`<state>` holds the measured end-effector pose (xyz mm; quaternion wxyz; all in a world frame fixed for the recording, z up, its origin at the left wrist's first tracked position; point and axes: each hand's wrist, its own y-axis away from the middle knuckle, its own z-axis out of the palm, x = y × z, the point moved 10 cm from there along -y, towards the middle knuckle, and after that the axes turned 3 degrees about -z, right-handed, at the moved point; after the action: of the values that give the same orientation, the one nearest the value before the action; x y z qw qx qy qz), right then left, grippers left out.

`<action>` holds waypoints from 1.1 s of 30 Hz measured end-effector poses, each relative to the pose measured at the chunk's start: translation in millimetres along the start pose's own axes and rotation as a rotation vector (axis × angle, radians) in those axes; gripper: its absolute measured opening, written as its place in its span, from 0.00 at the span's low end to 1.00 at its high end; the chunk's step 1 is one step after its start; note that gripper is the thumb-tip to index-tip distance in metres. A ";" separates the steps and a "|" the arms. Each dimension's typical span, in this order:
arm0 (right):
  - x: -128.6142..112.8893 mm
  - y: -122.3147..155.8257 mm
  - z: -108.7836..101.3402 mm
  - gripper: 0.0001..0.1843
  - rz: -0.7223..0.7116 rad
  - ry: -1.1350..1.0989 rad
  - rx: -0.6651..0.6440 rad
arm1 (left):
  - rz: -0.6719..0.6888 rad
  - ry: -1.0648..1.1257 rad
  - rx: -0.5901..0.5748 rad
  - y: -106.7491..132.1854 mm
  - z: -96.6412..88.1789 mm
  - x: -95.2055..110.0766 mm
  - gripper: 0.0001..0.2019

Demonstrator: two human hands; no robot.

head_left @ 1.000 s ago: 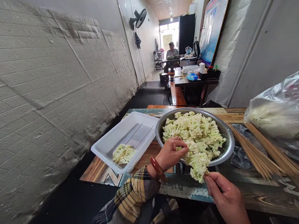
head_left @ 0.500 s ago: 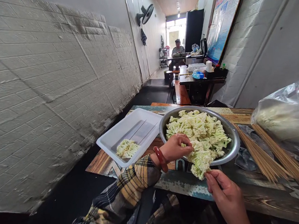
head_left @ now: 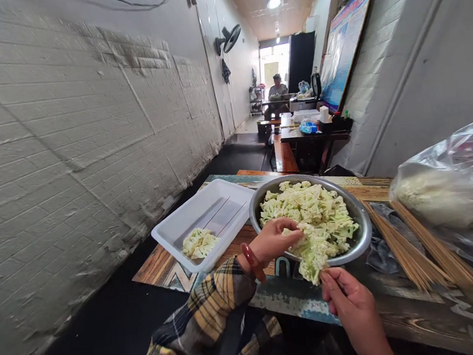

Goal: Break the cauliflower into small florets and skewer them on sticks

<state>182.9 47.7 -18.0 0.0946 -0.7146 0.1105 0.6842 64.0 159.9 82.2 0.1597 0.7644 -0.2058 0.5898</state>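
Note:
Pale cauliflower pieces (head_left: 314,253) hang in a row over the near rim of a metal basin (head_left: 365,237). My right hand (head_left: 350,295) pinches the lower end of this row; a stick inside it cannot be made out. At the row's upper end, my left hand (head_left: 274,240), with a red bangle at the wrist, has its thumb and fingertips closed on the cauliflower. More cut cauliflower (head_left: 306,201) heaps up in the basin. Left of it, a white plastic tray (head_left: 162,237) holds cauliflower florets (head_left: 200,242) at its near end, with thin sticks (head_left: 217,214) extending from them.
Bundles of bamboo skewers (head_left: 408,247) lie right of the basin on the patterned wooden table (head_left: 404,312). Beyond them bulges a clear plastic bag (head_left: 449,173) with pale contents. A white brick wall (head_left: 71,160) runs along the left. Farther back, a person (head_left: 278,90) sits behind a table.
The view has shifted slightly, so the scene sits a little lower and farther left. My left fingers look a little straighter at the cauliflower; my right hand keeps its pinch.

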 end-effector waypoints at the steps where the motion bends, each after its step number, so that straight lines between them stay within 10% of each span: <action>1: -0.9 0.5 0.7 0.19 -0.004 -0.017 0.000 | -0.013 0.054 -0.003 2.7 2.4 -1.3 0.09; 11: -9.5 6.4 8.4 0.19 -0.039 -0.019 -0.005 | -0.056 0.378 0.175 23.0 13.7 -11.3 0.14; 33: -15.3 15.1 -7.9 0.20 -0.108 0.120 0.132 | -0.038 0.633 0.181 37.3 24.0 10.9 0.06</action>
<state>185.6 31.4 -2.1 0.1713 -0.7513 0.1223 0.6255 67.7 114.6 86.8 0.1581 0.5581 -0.0784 0.8108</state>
